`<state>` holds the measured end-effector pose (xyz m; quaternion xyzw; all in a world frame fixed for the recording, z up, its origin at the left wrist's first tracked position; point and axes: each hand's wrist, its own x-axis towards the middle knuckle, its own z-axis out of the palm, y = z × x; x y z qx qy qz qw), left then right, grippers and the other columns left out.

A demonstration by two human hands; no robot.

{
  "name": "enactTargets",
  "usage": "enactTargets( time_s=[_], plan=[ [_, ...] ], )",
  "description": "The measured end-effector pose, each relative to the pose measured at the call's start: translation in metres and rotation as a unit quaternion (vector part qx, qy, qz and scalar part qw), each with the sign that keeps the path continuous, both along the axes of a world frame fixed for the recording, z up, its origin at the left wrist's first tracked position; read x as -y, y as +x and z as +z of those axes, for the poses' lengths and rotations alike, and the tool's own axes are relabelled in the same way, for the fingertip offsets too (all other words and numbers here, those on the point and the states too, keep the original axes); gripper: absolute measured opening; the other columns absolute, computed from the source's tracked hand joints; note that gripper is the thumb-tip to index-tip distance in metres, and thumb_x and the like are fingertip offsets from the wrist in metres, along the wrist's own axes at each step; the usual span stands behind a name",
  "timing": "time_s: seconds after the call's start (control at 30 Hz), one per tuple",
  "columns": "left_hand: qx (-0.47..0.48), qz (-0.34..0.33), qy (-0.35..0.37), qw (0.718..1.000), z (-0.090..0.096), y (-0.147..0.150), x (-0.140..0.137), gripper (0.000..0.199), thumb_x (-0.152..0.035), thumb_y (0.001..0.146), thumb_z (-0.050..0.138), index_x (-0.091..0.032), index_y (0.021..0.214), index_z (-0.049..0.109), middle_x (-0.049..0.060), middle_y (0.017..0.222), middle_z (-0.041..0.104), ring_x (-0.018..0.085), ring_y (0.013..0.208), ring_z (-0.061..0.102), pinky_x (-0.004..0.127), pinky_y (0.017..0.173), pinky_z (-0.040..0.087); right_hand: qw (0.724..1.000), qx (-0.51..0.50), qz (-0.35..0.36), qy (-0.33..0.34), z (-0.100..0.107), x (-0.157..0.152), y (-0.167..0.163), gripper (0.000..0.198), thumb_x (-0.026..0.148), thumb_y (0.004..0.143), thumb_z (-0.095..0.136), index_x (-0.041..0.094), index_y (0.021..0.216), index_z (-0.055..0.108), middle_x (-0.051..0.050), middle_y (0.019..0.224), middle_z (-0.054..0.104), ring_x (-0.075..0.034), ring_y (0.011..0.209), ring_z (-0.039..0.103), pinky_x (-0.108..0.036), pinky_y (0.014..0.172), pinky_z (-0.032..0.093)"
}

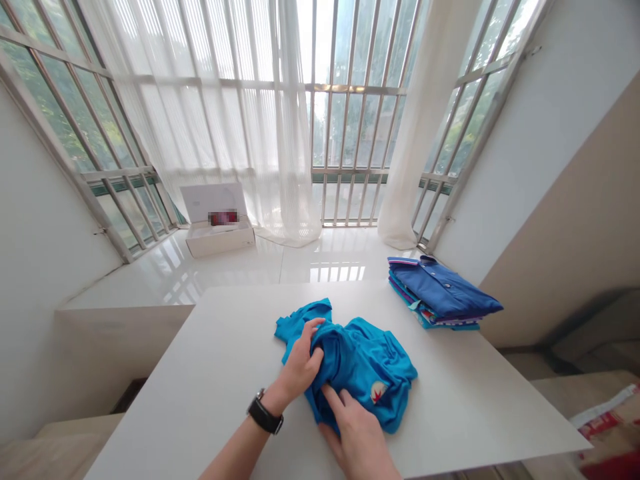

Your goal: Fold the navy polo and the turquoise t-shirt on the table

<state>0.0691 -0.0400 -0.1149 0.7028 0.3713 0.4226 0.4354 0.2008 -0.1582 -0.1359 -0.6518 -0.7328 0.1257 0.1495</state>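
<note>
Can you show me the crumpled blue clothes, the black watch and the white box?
Crumpled blue clothes [361,367]: head view, on cloth near the middle.
Black watch [265,414]: head view, on its dark outer side.
White box [221,244]: head view, front wall.

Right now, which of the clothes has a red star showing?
The crumpled bright blue garment the left hand and right hand touch; its star sits on a pale round patch. The folded stack shows none.
</note>
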Motion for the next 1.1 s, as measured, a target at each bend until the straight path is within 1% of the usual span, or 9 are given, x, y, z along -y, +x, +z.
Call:
enactTargets(
  time_s=[0.1, 0.2, 0.3, 0.37, 0.5, 0.67, 0.83, 0.97, 1.1],
  plan=[
    [-0.074, 0.016, 0.136, 0.988, 0.0, -0.001, -0.007, 0.066, -0.003, 0.075, 0.047, -0.022, 0.138, 0.042, 0.01, 0.141, 0.047, 0.026, 0.135, 0.041, 0.045, 0.115, 0.032, 0.998, 0.028, 0.046, 0.016, 0.008, -0.001, -0.006, 0.06, 0.012, 0.074, 0.062, 0.035, 0.129, 0.058, -0.006, 0.106, 0.067, -0.026, 0.091, 0.065, -0.032, 0.076, 0.05],
    [-0.175, -0.064, 0.193, 0.963, 0.014, 0.0, -0.015, 0.071, 0.0, 0.07, 0.047, -0.027, 0.136, 0.048, 0.007, 0.148, 0.043, 0.026, 0.135, 0.043, 0.04, 0.112, 0.037, 0.997, 0.046, 0.063, 0.03, -0.001, 0.0, -0.011, 0.045, 0.013, 0.072, 0.063, 0.033, 0.112, 0.065, -0.006, 0.104, 0.067, -0.028, 0.093, 0.063, -0.034, 0.076, 0.047],
    [-0.299, -0.147, 0.206, 0.92, 0.035, 0.004, -0.024, 0.055, -0.005, 0.073, 0.05, -0.028, 0.121, 0.062, 0.005, 0.126, 0.063, 0.026, 0.111, 0.062, 0.035, 0.094, 0.049, 0.996, 0.065, 0.038, 0.037, -0.021, 0.0, -0.01, 0.032, 0.011, 0.07, 0.065, 0.029, 0.097, 0.068, -0.007, 0.102, 0.068, -0.03, 0.094, 0.064, -0.035, 0.074, 0.045],
    [-0.35, -0.158, 0.205, 0.9, 0.048, 0.004, -0.029, 0.038, -0.009, 0.077, 0.052, -0.026, 0.108, 0.068, 0.005, 0.105, 0.071, 0.026, 0.096, 0.067, 0.033, 0.084, 0.051, 0.995, 0.084, 0.033, 0.046, -0.033, -0.001, -0.005, 0.033, 0.006, 0.069, 0.063, 0.028, 0.092, 0.069, -0.006, 0.098, 0.07, -0.028, 0.091, 0.066, -0.032, 0.071, 0.045],
    [-0.308, -0.133, 0.165, 0.928, 0.064, -0.007, -0.032, 0.034, -0.012, 0.086, 0.044, -0.025, 0.106, 0.068, 0.004, 0.1, 0.072, 0.023, 0.093, 0.067, 0.032, 0.083, 0.05, 0.985, 0.151, 0.066, 0.041, -0.035, 0.003, 0.014, 0.043, -0.002, 0.067, 0.056, 0.03, 0.092, 0.068, -0.002, 0.09, 0.071, -0.02, 0.074, 0.07, -0.025, 0.058, 0.04],
    [-0.146, -0.079, 0.077, 0.983, 0.074, -0.032, -0.016, 0.043, -0.009, 0.084, 0.039, -0.024, 0.115, 0.066, 0.005, 0.133, 0.063, 0.023, 0.122, 0.056, 0.037, 0.106, 0.041, 0.981, 0.181, 0.057, 0.042, -0.006, 0.009, 0.045, 0.039, -0.004, 0.072, 0.047, 0.028, 0.085, 0.067, -0.003, 0.09, 0.068, -0.017, 0.07, 0.068, -0.024, 0.055, 0.039],
    [-0.042, 0.01, 0.008, 0.999, 0.086, -0.059, 0.01, 0.03, -0.015, 0.084, 0.039, -0.019, 0.092, 0.067, 0.007, 0.11, 0.073, 0.025, 0.109, 0.064, 0.039, 0.097, 0.048, 0.987, 0.111, 0.019, 0.117, 0.03, 0.008, 0.081, 0.026, 0.006, 0.075, 0.048, 0.025, 0.084, 0.063, -0.005, 0.098, 0.065, -0.02, 0.083, 0.063, -0.03, 0.07, 0.048],
    [-0.023, 0.115, 0.1, 0.988, 0.106, -0.073, 0.034, 0.023, -0.019, 0.089, 0.043, -0.019, 0.099, 0.064, 0.008, 0.112, 0.07, 0.024, 0.106, 0.064, 0.038, 0.092, 0.052, 0.988, 0.001, -0.002, 0.156, 0.063, 0.003, 0.093, 0.01, 0.033, 0.084, 0.055, 0.025, 0.088, 0.059, -0.005, 0.099, 0.065, -0.02, 0.08, 0.063, -0.031, 0.067, 0.049],
    [-0.16, 0.091, 0.246, 0.951, 0.132, -0.08, 0.054, 0.037, -0.022, 0.088, 0.057, -0.023, 0.125, 0.056, 0.01, 0.134, 0.057, 0.026, 0.121, 0.055, 0.039, 0.102, 0.047, 0.976, -0.082, -0.064, 0.193, 0.096, -0.006, 0.097, 0.037, 0.058, 0.084, 0.057, 0.025, 0.07, 0.054, 0.001, 0.065, 0.058, -0.017, 0.057, 0.057, -0.029, 0.055, 0.045]
  ],
)
